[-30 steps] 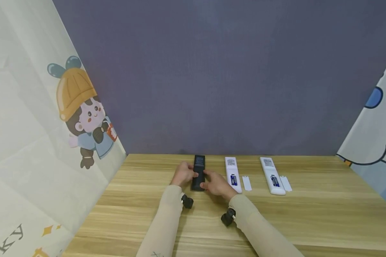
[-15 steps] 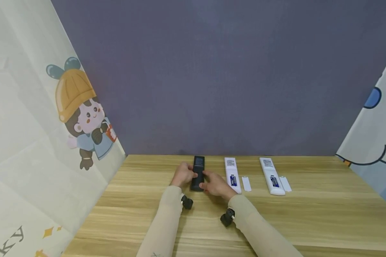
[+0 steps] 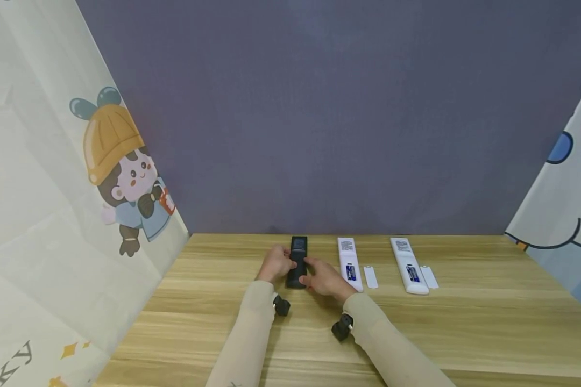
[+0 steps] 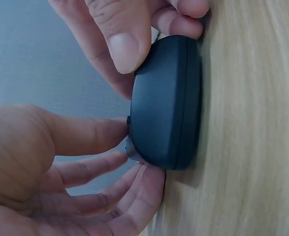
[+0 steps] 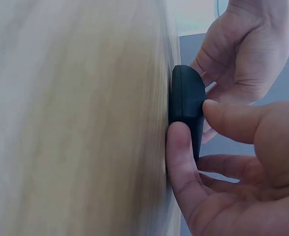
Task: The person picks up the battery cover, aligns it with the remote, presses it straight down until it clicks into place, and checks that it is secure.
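A screened-off tabletop nook, as I read it from my end.
Through the head camera I see a wood-grain table [image 3: 489,333] closed in by a plain grey-purple backdrop [image 3: 319,118], a pale left sheet [image 3: 29,177] with a cartoon figure [image 3: 121,156], and a pale right sheet [image 3: 552,204] with cartoon shapes [image 3: 560,148]. Whether home, office or studio lies around it, I cannot tell.

Soft, even light | pale sheen on worktop [image 3: 465,338], near edge | shadow hugging black remote [image 4: 159,108] | right wrist: wood grain [image 5: 85,123] blurring
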Demonstrator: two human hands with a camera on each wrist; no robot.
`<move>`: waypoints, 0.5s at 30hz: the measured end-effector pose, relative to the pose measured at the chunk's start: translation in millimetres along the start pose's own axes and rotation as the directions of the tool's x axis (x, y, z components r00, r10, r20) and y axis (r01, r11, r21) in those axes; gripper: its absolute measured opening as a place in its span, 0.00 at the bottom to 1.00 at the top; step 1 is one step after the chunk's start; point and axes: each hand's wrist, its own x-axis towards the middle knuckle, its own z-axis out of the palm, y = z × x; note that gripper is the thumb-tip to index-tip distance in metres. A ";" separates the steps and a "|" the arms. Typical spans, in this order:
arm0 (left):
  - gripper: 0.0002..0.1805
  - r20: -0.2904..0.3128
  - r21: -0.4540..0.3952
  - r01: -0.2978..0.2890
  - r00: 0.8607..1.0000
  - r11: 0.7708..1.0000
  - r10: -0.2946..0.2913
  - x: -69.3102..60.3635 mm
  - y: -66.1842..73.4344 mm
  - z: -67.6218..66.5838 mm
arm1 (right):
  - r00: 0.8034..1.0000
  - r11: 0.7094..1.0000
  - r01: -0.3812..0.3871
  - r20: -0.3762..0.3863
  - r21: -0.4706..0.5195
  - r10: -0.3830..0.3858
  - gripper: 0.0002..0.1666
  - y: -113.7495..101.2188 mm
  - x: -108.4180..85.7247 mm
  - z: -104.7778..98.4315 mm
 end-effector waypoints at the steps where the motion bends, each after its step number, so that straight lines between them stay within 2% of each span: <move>1: 0.23 0.001 -0.003 -0.002 1.000 1.000 0.002 -0.1 0.1 -0.1 | 1.000 1.000 0.001 0.004 -0.006 -0.001 0.39 -0.2 -0.4 -0.4; 8: 0.23 0.010 0.030 -0.026 1.000 0.999 0.025 -1.3 0.8 -1.2 | 0.997 0.999 0.021 0.070 -0.042 -0.018 0.40 -5.4 -5.8 -7.6; 15: 0.21 -0.009 0.084 -0.042 0.999 0.996 0.043 -3.9 4.1 -1.4 | 0.991 0.999 0.049 0.122 -0.001 -0.049 0.34 -10.6 -13.3 -16.6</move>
